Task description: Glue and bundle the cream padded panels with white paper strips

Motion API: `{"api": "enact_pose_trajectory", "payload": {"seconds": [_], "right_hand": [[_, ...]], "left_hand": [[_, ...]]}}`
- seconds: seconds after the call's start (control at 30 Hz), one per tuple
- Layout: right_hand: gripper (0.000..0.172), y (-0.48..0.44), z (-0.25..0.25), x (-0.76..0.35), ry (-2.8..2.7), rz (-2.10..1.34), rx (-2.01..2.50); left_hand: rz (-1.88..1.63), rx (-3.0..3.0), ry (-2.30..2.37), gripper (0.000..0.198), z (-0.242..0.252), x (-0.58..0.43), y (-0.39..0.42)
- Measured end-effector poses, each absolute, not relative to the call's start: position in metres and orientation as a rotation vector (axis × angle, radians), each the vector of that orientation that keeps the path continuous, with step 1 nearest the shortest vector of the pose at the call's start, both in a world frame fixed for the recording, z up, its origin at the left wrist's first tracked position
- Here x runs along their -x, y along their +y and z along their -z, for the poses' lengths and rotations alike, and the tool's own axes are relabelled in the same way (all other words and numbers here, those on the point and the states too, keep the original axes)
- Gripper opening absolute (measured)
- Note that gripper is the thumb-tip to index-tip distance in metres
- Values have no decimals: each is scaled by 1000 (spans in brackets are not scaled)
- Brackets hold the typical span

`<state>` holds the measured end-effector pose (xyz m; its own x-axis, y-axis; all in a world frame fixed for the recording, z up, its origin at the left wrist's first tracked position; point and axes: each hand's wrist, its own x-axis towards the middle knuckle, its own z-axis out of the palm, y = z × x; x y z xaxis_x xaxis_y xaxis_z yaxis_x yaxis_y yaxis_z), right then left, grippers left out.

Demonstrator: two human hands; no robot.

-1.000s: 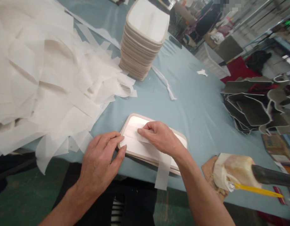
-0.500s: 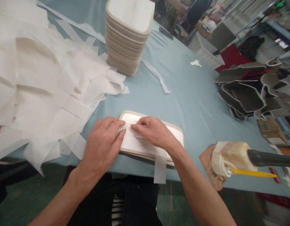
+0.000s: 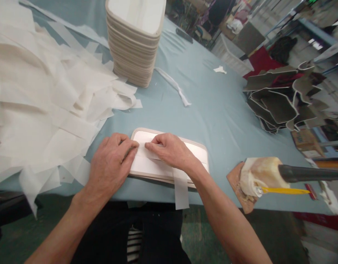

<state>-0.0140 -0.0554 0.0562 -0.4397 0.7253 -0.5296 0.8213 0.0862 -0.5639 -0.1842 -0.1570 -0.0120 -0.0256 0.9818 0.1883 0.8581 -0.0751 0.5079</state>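
A white rounded panel (image 3: 155, 169) with a beige padded rim lies near the table's front edge, at least one similar panel beneath it. At its left end is my left hand (image 3: 111, 159), thumb and forefinger closed together on a thin white strip. My right hand (image 3: 170, 149) pinches the same strip just to the right, low over the panel's face. The strip's loose tail (image 3: 182, 190) comes out under my right wrist and hangs past the table edge. The fingertips cover the part of the strip between them.
Left of the panel spreads a heap of loose white strips (image 3: 56, 99). A tall stack of similar panels (image 3: 133, 47) stands behind. To the right are a glue-stained container (image 3: 263, 174) with a yellow-handled brush (image 3: 286, 190), and dark curved pieces (image 3: 275, 102) on the blue-covered table (image 3: 212, 113).
My left thumb and forefinger have closed together at the panel's left end. The right hand keeps its pinch in nearly the same spot. The whole view has shifted slightly.
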Motion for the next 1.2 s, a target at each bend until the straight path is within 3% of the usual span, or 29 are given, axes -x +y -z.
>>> {"api": "enact_pose_trajectory", "payload": {"seconds": [0.7,1.2], "right_hand": [[25,-63,-62,-34,2258,1184,-1640],[30,-53,-56,-133,2303,1341,-1766]], "left_hand": [[-623,-1696,2179,31,5,169,-144],[-226,-1442,2259,39,-20,160,-129]]}}
